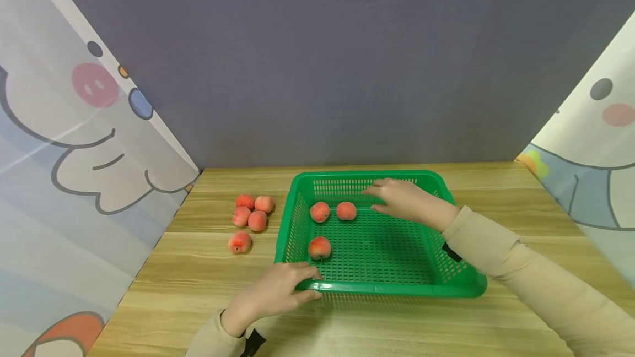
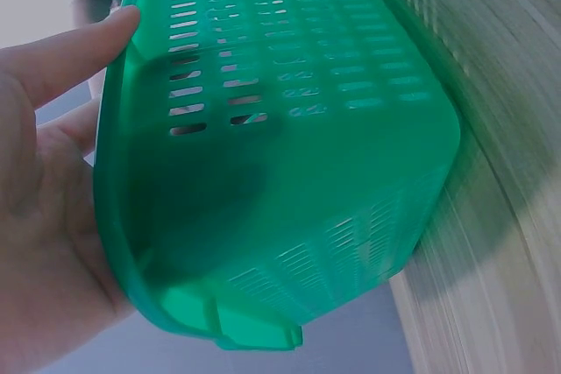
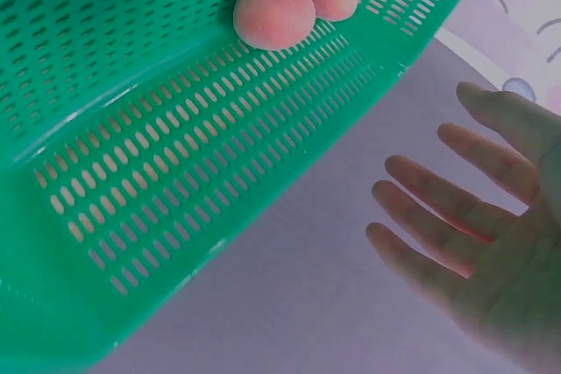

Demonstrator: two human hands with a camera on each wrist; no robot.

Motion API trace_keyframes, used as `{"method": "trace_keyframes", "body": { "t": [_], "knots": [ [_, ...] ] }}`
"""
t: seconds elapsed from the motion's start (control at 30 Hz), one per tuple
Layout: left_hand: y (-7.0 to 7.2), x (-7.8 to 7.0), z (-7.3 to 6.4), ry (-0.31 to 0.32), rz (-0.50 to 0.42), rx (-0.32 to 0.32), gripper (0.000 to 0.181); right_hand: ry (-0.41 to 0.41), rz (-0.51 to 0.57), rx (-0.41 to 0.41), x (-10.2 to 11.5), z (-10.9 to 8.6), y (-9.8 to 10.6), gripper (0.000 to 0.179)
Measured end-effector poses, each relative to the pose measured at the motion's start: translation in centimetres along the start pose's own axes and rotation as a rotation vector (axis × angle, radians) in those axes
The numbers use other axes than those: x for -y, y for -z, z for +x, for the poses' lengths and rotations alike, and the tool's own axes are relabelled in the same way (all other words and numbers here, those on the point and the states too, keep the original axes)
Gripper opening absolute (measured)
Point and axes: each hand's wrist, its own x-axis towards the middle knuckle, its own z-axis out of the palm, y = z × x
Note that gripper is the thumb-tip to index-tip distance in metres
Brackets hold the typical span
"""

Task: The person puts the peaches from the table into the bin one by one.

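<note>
A green plastic basket (image 1: 377,288) with slotted walls stands on the table. At its front left corner my left hand (image 1: 278,289) holds the rim, thumb outside and fingers over the edge; the left wrist view shows the basket wall (image 2: 263,181) close up. Over the back right part of the basket hovers my right hand (image 1: 404,201), fingers spread and holding nothing. Inside the basket lie three peaches: one at the back left (image 1: 319,212), a second peach (image 1: 346,211) beside it, and a third peach (image 1: 319,248) near the front left.
Several more peaches (image 1: 257,221) lie on the wooden table (image 1: 188,285) left of the basket. Behind the table rises a grey panel (image 1: 347,70). Cartoon-printed curtains (image 1: 64,180) hang at both sides.
</note>
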Motion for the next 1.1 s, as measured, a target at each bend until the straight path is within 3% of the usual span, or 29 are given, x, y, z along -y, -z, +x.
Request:
{"method": "trace_keyframes", "body": {
  "t": [0.4, 0.7, 0.93, 1.1],
  "knots": [
    [0.1, -0.1, -0.1, 0.008, 0.000, 0.001, 0.018, 0.104, -0.113, -0.160, -0.1, -3.0, 0.8, 0.036],
    [0.0, -0.2, -0.1, 0.004, 0.014, -0.010, 0.018, 0.147, -0.103, -0.261, -0.1, -5.9, 0.9, 0.035],
    [-0.1, -0.2, -0.1, 0.003, 0.020, -0.015, 0.018, 0.200, -0.111, -0.430, 0.2, -8.2, 0.0, 0.030],
    [-0.1, -0.2, -0.2, 0.011, 0.020, -0.012, 0.018, 0.182, -0.089, -0.449, 0.6, -9.7, -0.8, 0.028]
  ]
}}
